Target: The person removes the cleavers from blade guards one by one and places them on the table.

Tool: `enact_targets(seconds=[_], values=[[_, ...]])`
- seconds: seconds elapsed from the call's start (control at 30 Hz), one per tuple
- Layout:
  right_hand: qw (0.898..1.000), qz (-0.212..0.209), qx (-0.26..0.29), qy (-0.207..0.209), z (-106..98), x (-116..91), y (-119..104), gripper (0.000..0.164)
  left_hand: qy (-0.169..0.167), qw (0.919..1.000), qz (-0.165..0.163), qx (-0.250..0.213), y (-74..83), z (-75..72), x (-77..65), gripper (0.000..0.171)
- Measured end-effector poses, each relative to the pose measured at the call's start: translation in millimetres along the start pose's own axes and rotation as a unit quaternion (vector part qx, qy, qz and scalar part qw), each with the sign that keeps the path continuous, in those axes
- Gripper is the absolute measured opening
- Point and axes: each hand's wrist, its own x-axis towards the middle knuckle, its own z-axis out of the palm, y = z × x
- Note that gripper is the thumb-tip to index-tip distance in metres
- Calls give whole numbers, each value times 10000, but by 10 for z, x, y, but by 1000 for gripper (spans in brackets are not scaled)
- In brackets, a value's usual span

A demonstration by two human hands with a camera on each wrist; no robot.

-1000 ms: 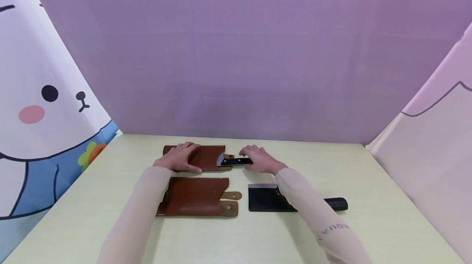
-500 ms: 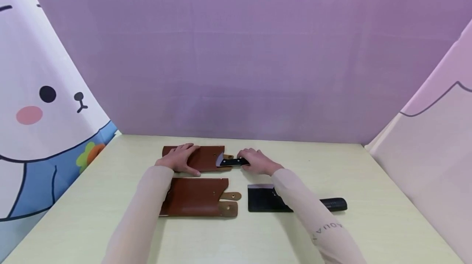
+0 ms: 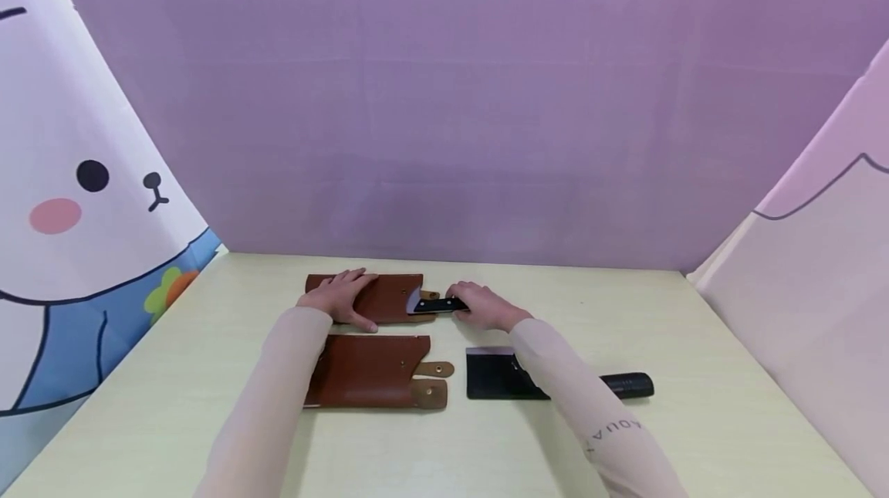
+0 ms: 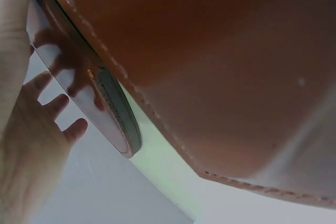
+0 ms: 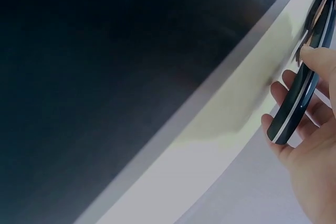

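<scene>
Nearest the person, a flat brown leather sheath (image 3: 375, 371) lies on the pale yellow-green table (image 3: 694, 374), its stitched edge and two snap-studded strap tabs pointing right; just beside it to the right rests a black cleaver (image 3: 496, 376) with a broad matte rectangular blade and a ribbed black handle, part of it hidden under the right forearm. Farther back, the second brown leather sheath (image 3: 385, 297) is pressed flat under the left hand (image 3: 342, 299), fingers spread and straight on the smooth hide. The right hand (image 3: 482, 305) has its fingers curled round the glossy black knife handle (image 3: 439, 303), which shows a thin bright metal strip along its spine in the right wrist view. Compared with a second ago, this hand has slid left and less handle shows outside the sheath mouth, so the blade looks nearly seated, only a small grey wedge of steel left showing. Behind everything hangs plain purple cloth (image 3: 444, 96), with a cartoon bear curtain (image 3: 76, 189) at the left.
</scene>
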Motion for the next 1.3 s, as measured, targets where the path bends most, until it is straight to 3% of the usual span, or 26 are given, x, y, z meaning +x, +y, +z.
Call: enact_targets(seconds=[0.2,0.5,1.0,1.3], values=[[9998,-105,173,63,15,11,21,22,-43,10000,-9,85,-26,27,35,105],[9989,-388,251,113,7,33,30,18,236,9989,225,325,-23,12,36,106],[9988,-439,159,168,1,29,11,19,570,9972,358,330,-61,51,49,107],[9991,-257,186,265,-11,2,-40,20,714,9955,463,427,-83,49,37,107]])
